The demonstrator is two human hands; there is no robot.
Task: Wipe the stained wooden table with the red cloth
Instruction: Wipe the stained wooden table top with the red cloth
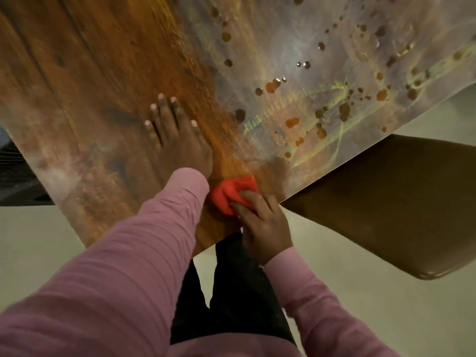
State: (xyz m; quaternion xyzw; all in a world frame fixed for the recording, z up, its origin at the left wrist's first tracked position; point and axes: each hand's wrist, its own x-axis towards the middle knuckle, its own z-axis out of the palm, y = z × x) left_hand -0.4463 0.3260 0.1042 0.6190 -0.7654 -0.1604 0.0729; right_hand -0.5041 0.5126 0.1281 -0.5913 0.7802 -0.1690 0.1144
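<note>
1. Red cloth (233,194) bunched at table (77,86) near edge, gripped by right hand (262,222); left hand (175,135) flat on wood, holding nothing.
2. Risk: wadded cloth likely smears brown spots (345,112) rather than lifting them.

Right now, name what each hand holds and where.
The right hand grips the red cloth by its near side; left hand, flat on the table, holds nothing.

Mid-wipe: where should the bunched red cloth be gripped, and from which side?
Grip the bunched red cloth over its near-side folds, coming over the near edge of the stained wooden table, as the right hand does. It's wadded into a lump, and the pink left sleeve crowds its left side.
</note>
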